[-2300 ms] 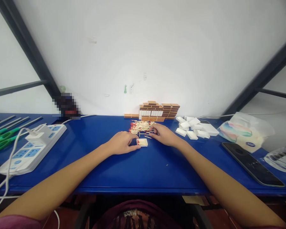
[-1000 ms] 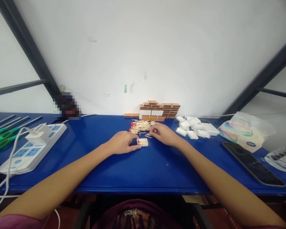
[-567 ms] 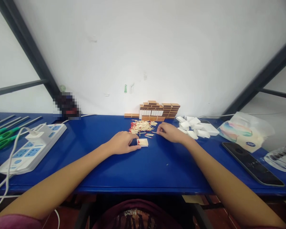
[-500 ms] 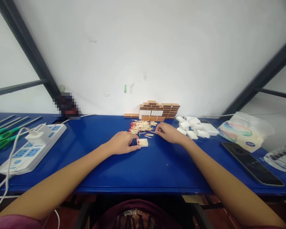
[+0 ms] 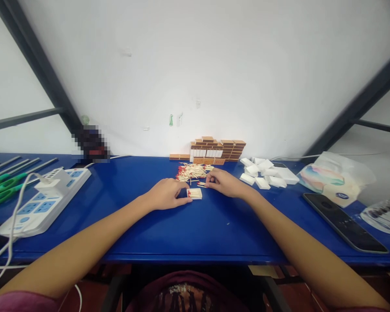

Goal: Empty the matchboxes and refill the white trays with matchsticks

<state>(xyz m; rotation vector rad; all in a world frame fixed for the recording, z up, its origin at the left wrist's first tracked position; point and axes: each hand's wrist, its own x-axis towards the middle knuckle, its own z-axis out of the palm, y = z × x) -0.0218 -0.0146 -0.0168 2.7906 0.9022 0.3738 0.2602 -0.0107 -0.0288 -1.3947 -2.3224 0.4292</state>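
A small white matchbox tray [image 5: 195, 195] lies on the blue table with several red-headed matches in it. My left hand [image 5: 170, 193] grips the tray's left end between thumb and fingers. Just behind the tray, my right hand [image 5: 222, 183] has its fingers pinched together at a few loose matches [image 5: 202, 185]; the fingers partly cover them. A heap of red-tipped matches [image 5: 191, 172] spreads beyond both hands.
Brown-sided matchboxes [image 5: 232, 150] are stacked against the wall. White trays [image 5: 262, 183] lie in a pile at right, near a tissue pack [image 5: 333, 180] and a phone [image 5: 344, 222]. At left are a power strip [image 5: 48, 212] and green-handled tools [image 5: 3, 188].
My right hand has moved slightly left and nearer, from the heap's right edge onto the loose matches behind the tray. My left hand and the tray have stayed put.
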